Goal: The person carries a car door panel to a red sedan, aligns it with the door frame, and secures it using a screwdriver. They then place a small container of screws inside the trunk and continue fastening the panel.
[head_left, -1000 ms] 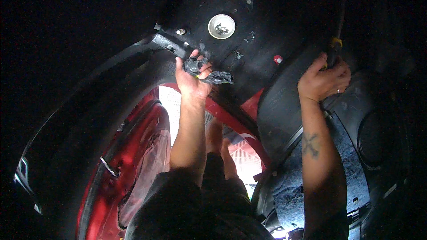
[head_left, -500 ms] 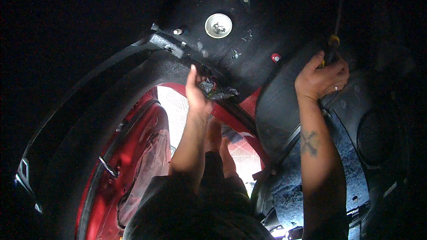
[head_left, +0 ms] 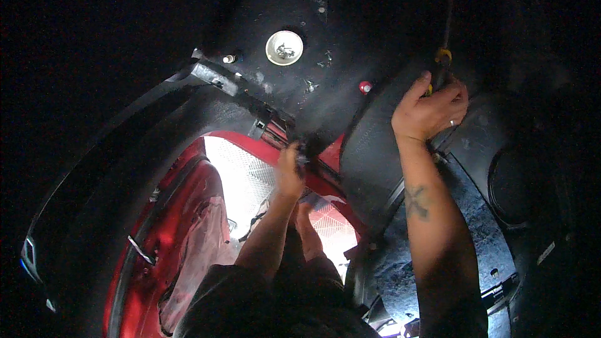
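My right hand (head_left: 431, 109) is wrapped around the black-and-yellow handle of what looks like a long screwdriver (head_left: 443, 57), its thin shaft running upward into the dark. Over the red car sill (head_left: 247, 146), my left hand (head_left: 289, 172) is closed and somewhat blurred. A small, dark crumpled thing (head_left: 302, 152) sits at its fingers, its kind unclear. Just beyond that hand, a gap in the black trim bares red metal with a dark slot (head_left: 272, 133). A white round dish (head_left: 269, 56) with small metal fasteners inside rests on the dark surface ahead.
On the dark surface lie a loose metal clip (head_left: 310, 86), a red-and-white cap-like piece (head_left: 365, 87) and a small white-tipped cylinder (head_left: 229, 59). An open red car door (head_left: 203, 178) stands at left. Blue-grey carpet-like material (head_left: 438, 244) shows at right.
My left hand has drawn down from the trim edge with the dark crumpled material, and the gap there now shows. The right hand keeps its grip. The whole view has shifted slightly.
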{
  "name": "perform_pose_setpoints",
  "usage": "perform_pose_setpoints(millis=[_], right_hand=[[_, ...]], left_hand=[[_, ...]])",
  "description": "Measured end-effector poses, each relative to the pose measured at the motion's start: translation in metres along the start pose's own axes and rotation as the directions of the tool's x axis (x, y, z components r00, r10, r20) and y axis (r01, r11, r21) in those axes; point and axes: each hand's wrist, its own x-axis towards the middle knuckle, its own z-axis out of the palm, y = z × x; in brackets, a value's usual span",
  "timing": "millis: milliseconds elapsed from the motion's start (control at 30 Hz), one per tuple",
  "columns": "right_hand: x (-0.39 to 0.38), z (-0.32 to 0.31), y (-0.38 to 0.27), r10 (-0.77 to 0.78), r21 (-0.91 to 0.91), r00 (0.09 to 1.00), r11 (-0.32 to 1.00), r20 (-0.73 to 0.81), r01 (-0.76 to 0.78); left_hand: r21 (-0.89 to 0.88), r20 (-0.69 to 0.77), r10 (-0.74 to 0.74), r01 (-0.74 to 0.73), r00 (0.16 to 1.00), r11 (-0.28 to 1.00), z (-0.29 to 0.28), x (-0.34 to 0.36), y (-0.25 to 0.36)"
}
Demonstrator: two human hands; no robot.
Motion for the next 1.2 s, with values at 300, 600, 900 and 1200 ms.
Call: perform_pose_setpoints(millis=[300,600,900,1200], right_hand=[[0.001,-0.001,-0.002,-0.007,0.0,0.999,1.0,-0.046,0.007],[-0.001,-0.001,-0.003,-0.014,-0.013,0.998,1.0,-0.053,0.013],[-0.007,0.007,0.009,-0.024,-0.053,0.993,0.998,-0.118,0.018],[-0.003,0.006,0.017,-0.039,-0.059,0.99,0.998,-0.134,0.031]], left_hand=[[-0.674,0.057,-0.712,0.553,0.7,0.49,-0.046,0.0,-0.006],[-0.295,0.411,-0.5,0.63,0.762,0.718,-0.041,-0.07,0.082],[0.05,0.839,-0.258,0.405,0.479,0.913,0.015,-0.209,0.089],[0.36,0.856,-0.299,-0.071,0.422,0.93,0.087,-0.393,0.047]])
